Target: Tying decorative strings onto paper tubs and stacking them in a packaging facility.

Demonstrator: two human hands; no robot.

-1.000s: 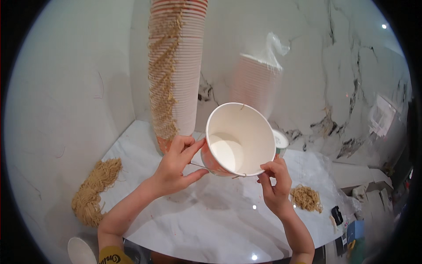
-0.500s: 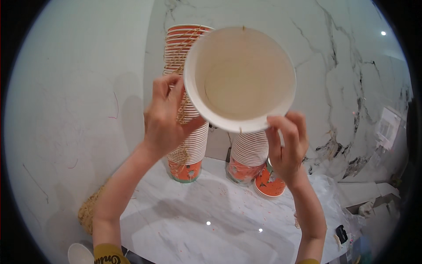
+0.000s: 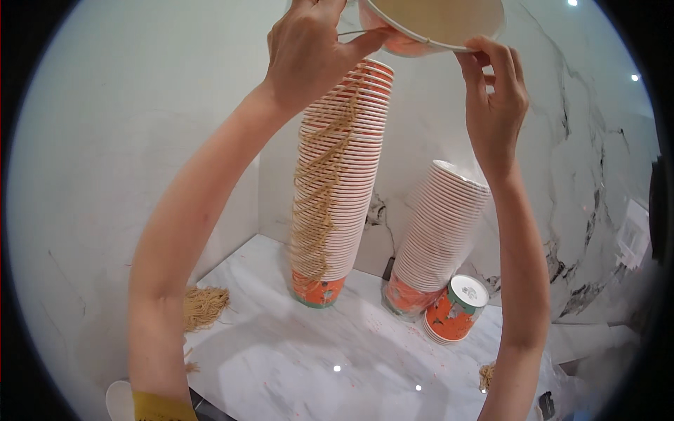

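Observation:
A large paper cup [image 3: 449, 17], white inside with orange on its outer side, is held up and tilted at the top edge, partly out of the picture. My right hand [image 3: 500, 91] pinches its rim from the right. At its left, my left hand [image 3: 309, 52] is closed, the thumb against the cup's orange side; a thin cord runs from the fingers to the cup. Some left fingertips are cut off by the edge. Below the left hand rises a tall stack of nested cups [image 3: 344, 189], with tan cords [image 3: 326, 175] hanging down its side.
Right of the tall stack, a shorter cup stack [image 3: 442, 224] leans in clear wrapping. Beside it a few cups [image 3: 453, 309] stand upside down. A bundle of tan cord [image 3: 205, 309] lies at the marble table's [image 3: 316, 351] left edge, against the wall.
Both hands have lifted the cup upward and tipped it, so its inside shows less. The view has shifted, and more of both stacks and the cord bundle shows.

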